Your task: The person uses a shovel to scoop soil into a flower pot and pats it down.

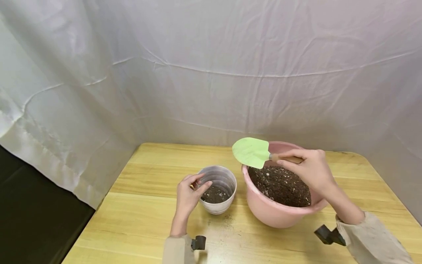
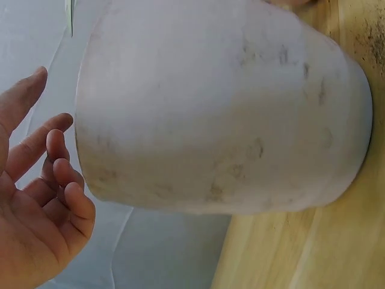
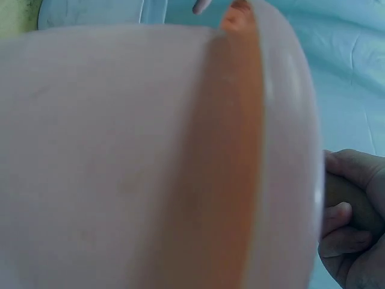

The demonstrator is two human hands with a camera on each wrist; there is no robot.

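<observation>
White wrinkled sheet (image 1: 211, 73) hangs behind and to both sides; light wood table (image 1: 158, 172) in front of it. Small white pot (image 1: 218, 189) sits on table, centre-left, w/ a shallow layer of dark soil (image 1: 215, 194) at the bottom. Just beside it, on its right, a bigger pink tub (image 1: 277, 212), filled most of the way w/ dark soil (image 1: 280, 185) flecked w/ pale bits. Pot and tub close, can't tell if touching. Few soil crumbs (image 1: 227, 220) on table in front of the pot. Left hand (image 1: 189, 196) at the near-left rim of the pot, fingertips over the rim; left wrist view shows fingers (image 2: 57, 171) spread and loosely bent, grip apart, not closed round anything, a gap between them and the pot wall (image 2: 222, 108). Right hand (image 1: 311, 168) above the far side of the tub, grip clamped on the wooden handle of a small trowel (image 1: 252, 152); its light green blade points left, held level above the tub's far-left rim, clear of the soil. Right wrist view: mostly the tub's pink wall (image 3: 120, 156) and rim, very close and blurred; curled fingers (image 3: 349, 223) at right edge. Both sleeves beige; dark clip at each wrist.
</observation>
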